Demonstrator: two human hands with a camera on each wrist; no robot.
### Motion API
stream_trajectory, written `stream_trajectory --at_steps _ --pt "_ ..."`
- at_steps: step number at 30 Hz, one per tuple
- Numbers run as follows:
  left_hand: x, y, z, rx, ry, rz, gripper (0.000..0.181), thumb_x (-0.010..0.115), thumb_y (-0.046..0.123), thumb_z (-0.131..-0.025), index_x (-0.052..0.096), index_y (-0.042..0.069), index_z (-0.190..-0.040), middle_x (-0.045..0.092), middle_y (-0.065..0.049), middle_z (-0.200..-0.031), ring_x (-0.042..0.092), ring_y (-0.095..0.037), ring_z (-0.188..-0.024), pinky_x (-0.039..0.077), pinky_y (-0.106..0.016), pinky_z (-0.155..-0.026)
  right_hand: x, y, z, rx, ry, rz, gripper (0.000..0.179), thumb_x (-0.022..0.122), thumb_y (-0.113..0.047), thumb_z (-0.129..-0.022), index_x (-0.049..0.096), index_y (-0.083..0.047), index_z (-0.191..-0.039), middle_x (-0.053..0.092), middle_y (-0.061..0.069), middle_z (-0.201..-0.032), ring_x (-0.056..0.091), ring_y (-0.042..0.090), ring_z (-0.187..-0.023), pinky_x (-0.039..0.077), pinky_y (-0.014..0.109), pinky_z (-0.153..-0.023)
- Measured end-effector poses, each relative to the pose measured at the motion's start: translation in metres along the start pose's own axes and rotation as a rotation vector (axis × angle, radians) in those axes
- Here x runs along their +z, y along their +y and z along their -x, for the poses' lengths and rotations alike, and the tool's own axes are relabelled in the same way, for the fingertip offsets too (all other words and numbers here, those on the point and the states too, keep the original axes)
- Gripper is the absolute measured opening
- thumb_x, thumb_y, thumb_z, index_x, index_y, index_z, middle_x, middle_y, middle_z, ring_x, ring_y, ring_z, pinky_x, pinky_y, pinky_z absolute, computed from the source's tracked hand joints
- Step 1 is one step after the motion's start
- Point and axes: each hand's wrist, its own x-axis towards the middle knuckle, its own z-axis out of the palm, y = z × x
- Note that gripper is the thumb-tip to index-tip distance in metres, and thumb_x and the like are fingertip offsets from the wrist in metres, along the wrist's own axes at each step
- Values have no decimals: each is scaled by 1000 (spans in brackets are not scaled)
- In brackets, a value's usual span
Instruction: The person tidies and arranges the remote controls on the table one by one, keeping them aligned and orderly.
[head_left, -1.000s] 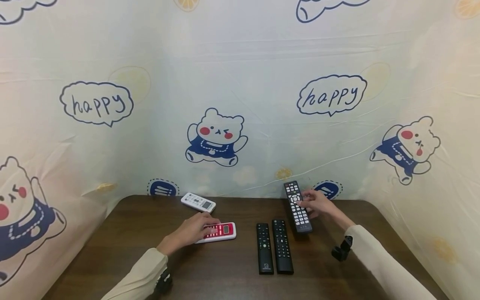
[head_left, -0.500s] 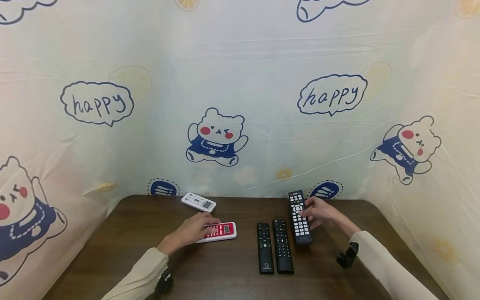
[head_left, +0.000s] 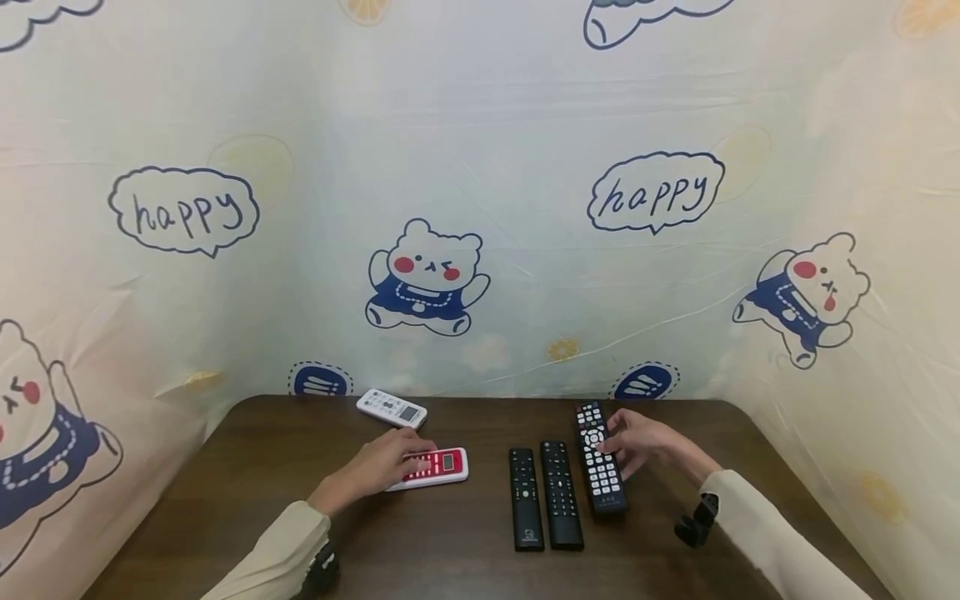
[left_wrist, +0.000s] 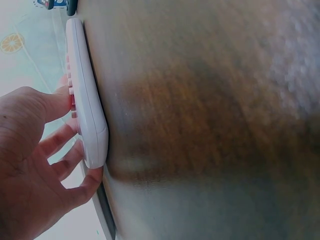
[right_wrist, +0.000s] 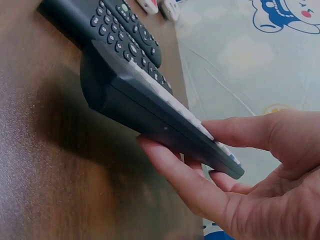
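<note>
My left hand grips the left end of a red-and-white remote control lying on the table. In the left wrist view, the thumb lies on its buttons and the other fingers curl at its end and far edge. On the right, a black remote control with white buttons is between the thumb and fingers of my right hand. The right wrist view has it tilted over the table, thumb on its face and fingers underneath. Beside it on the left lie two slimmer black remotes, one nearer and one further left.
A white remote control lies at the back edge of the brown wooden table, behind my left hand. A patterned curtain with bears hangs behind the table and along both sides.
My right hand has brought the black remote with white buttons nearer to me and lower, alongside the two slim black remotes. My left hand stays on the red-and-white remote.
</note>
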Motion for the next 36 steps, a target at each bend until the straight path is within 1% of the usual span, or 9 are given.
stream_trajectory --at_steps 4,9,16,22,26,32,36 --pt "1 0 0 -7 6 0 39 76 28 -97 73 13 -132 67 -5 -119 60 -23 -109 54 -52 -94 4 1 1 15 -17 19 46 71 -3 -95 38 5 -126 64 23 -106 73 28 -79 65 43 -70" --pt "3 0 1 -29 0 10 39 77 27 -96 73 13 -133 67 -5 -121 60 -24 -112 54 -53 -96 9 3 0 52 -65 39 41 71 -2 -95 39 3 -120 65 23 -103 73 28 -80 65 40 -69" --pt "4 -1 1 -20 -5 4 39 76 27 -97 73 13 -133 67 -6 -121 60 -24 -112 54 -53 -97 12 8 -2 104 -113 53 35 70 0 -96 41 1 -114 66 22 -103 74 31 -82 65 38 -70" --pt "1 -2 -1 -13 -6 1 39 75 27 -97 72 13 -133 67 -7 -121 60 -24 -113 54 -52 -96 14 4 0 127 -89 132 32 71 -2 -97 43 1 -112 63 22 -100 73 30 -78 64 38 -68" --pt "1 -4 -1 -5 -7 4 39 75 28 -98 72 13 -133 67 -6 -122 60 -23 -113 54 -52 -96 15 2 1 153 -83 172 29 73 -4 -97 48 2 -112 64 22 -96 73 29 -74 64 37 -67" --pt "2 -6 -1 -1 -13 5 39 74 30 -98 72 13 -133 67 -6 -122 59 -23 -113 53 -52 -97 15 1 1 159 -78 221 20 74 -3 -96 57 2 -105 65 21 -94 73 27 -70 64 37 -65" --pt "3 -5 -1 7 -7 6 39 75 29 -98 72 12 -133 67 -6 -121 59 -23 -112 54 -51 -96 13 -2 0 156 -69 267 20 74 -7 -97 58 2 -106 66 21 -93 74 29 -71 64 38 -65"
